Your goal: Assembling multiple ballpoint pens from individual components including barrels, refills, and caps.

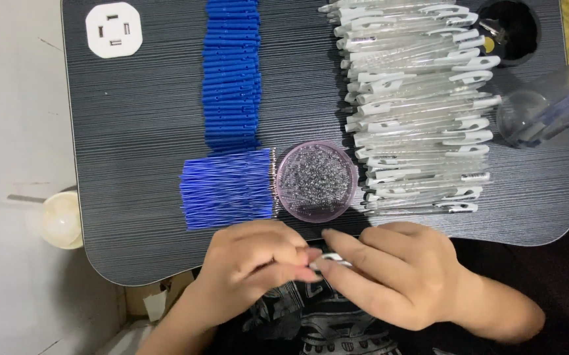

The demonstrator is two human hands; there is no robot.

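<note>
Hands: both together at the near edge of the dark ribbed tray table [133, 164], fingertips meeting over one small part.
Left hand [248, 266]: curled, thumb and fingers pinched in toward the right one, touching the same piece.
Right hand [396, 276]: fingers pinched on a clear pen barrel [332, 260], only a short bit pokes out between the two hands, so can't tell much about it.
Dish [315, 181]: round pinkish dish of tiny springs, just beyond the fingertips, pretty much dead centre between both hands.
Refills [227, 189]: bundle of blue ink refills, lying sideways, just beyond the left hand and right beside the dish.
Blue pieces [232, 72]: long stacked row of blue plastic parts, further out past the refills.
Clear barrels [416, 105]: big pile of clear pen bodies with white clips, beyond the right hand, running away from it.
Cup hole [508, 29]: dark round hollow in the table's far corner on the right-hand side.
White socket [113, 29]: far corner on the left-hand side, well apart from everything else.
</note>
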